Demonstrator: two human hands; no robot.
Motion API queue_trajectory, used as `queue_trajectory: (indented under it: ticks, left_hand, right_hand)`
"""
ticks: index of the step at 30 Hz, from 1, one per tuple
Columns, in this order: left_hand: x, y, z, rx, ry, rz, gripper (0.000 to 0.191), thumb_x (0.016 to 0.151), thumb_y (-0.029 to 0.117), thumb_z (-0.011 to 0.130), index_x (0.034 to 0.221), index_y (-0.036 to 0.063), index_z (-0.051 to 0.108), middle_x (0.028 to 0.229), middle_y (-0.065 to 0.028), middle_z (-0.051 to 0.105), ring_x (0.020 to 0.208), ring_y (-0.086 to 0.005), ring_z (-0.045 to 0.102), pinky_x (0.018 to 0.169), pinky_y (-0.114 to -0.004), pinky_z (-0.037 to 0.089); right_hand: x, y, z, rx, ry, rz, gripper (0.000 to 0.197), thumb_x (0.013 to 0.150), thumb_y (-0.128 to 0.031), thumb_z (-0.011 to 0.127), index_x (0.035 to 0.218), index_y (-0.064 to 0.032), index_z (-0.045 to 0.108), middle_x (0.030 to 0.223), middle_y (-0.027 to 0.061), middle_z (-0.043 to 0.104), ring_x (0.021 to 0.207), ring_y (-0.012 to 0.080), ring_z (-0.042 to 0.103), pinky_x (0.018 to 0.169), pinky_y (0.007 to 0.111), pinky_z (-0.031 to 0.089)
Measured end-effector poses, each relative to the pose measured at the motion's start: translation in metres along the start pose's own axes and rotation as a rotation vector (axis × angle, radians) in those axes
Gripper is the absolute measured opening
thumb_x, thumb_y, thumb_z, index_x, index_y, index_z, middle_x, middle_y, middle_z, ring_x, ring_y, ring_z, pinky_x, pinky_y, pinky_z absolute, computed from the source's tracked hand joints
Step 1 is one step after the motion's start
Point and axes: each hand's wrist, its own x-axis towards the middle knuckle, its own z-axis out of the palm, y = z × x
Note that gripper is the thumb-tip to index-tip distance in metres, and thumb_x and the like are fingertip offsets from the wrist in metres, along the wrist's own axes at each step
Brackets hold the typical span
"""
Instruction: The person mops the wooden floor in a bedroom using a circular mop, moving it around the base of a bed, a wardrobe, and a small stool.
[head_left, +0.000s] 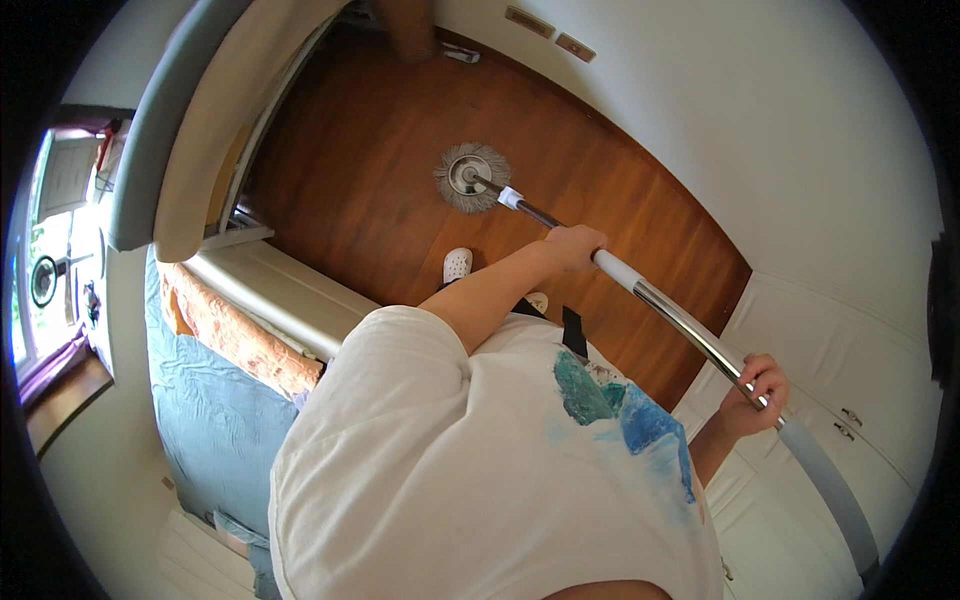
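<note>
A round string mop head (471, 178) with grey strands and a metal disc rests on the wooden floor. From it a metal mop handle (679, 319) slants down to the right, with a white clip near the head and grey grip sleeves higher up. My left hand (577, 247) is wrapped round the lower part of the handle. Farther up the handle, near the grey upper grip, my right hand (754, 397) has its fingers closed round the metal. Below my left arm, my white clog (457, 265) stands on the floor, with the other partly hidden by my clothing.
A bed (214, 405) with blue bedding and an orange-patterned cloth lies at left, beside a padded grey-and-beige panel (176, 135). White cabinets (817, 420) stand at right, below a pale wall (712, 112). A small object (460, 53) lies by the far skirting.
</note>
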Motion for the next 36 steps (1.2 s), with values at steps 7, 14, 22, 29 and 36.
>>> queue_trajectory:
  ticks: [7, 14, 22, 29, 36]
  left_hand:
    - [-0.030, -0.072, -0.055, 0.010, 0.209, -0.191, 0.022, 0.071, 0.012, 0.061, 0.092, 0.0153, 0.058, 0.094, -0.0090, 0.060, 0.095, -0.0294, 0.055, 0.077, -0.040, 0.045]
    - [-0.077, -0.151, -0.077, 0.135, 0.258, -0.266, 0.027, 0.067, 0.007, 0.064, 0.092, 0.0142, 0.060, 0.098, -0.0098, 0.059, 0.099, -0.0299, 0.052, 0.079, -0.040, 0.045]
    - [-0.074, -0.109, -0.034, 0.172, 0.134, -0.171, 0.027, 0.063, 0.004, 0.066, 0.089, 0.0112, 0.063, 0.089, -0.0108, 0.063, 0.089, -0.0299, 0.058, 0.078, -0.037, 0.047]
    - [-0.069, -0.025, -0.033, -0.079, -0.090, -0.042, 0.016, 0.070, 0.016, 0.062, 0.086, 0.0118, 0.063, 0.092, -0.0097, 0.063, 0.091, -0.0292, 0.058, 0.076, -0.038, 0.046]
    - [-0.073, -0.066, -0.045, -0.002, 0.087, -0.009, 0.023, 0.069, 0.018, 0.064, 0.091, 0.0153, 0.059, 0.089, -0.0068, 0.062, 0.088, -0.0265, 0.058, 0.072, -0.037, 0.046]
  right_hand:
    - [0.010, 0.032, 0.073, 0.097, -0.152, 0.129, 0.029, 0.083, -0.021, 0.036, 0.057, -0.0099, 0.035, 0.061, 0.0122, 0.047, 0.060, 0.0183, 0.039, 0.059, 0.029, 0.032]
    - [-0.010, 0.051, 0.132, 0.124, -0.425, 0.367, 0.013, 0.075, -0.010, 0.046, 0.064, -0.0022, 0.045, 0.080, 0.0161, 0.059, 0.066, 0.0147, 0.049, 0.064, 0.026, 0.039]
    - [-0.014, -0.008, 0.095, -0.066, -0.314, 0.320, 0.018, 0.077, -0.005, 0.051, 0.060, -0.0017, 0.046, 0.076, 0.0179, 0.061, 0.068, 0.0192, 0.056, 0.060, 0.027, 0.043]
    - [-0.022, -0.050, 0.050, -0.017, -0.091, 0.217, 0.030, 0.086, -0.024, 0.042, 0.062, -0.0065, 0.044, 0.065, 0.0175, 0.055, 0.059, 0.0191, 0.049, 0.056, 0.029, 0.038]
    - [-0.022, -0.018, 0.077, 0.047, -0.035, 0.204, 0.028, 0.083, -0.024, 0.039, 0.059, -0.0099, 0.036, 0.058, 0.0120, 0.046, 0.058, 0.0160, 0.039, 0.058, 0.027, 0.030]
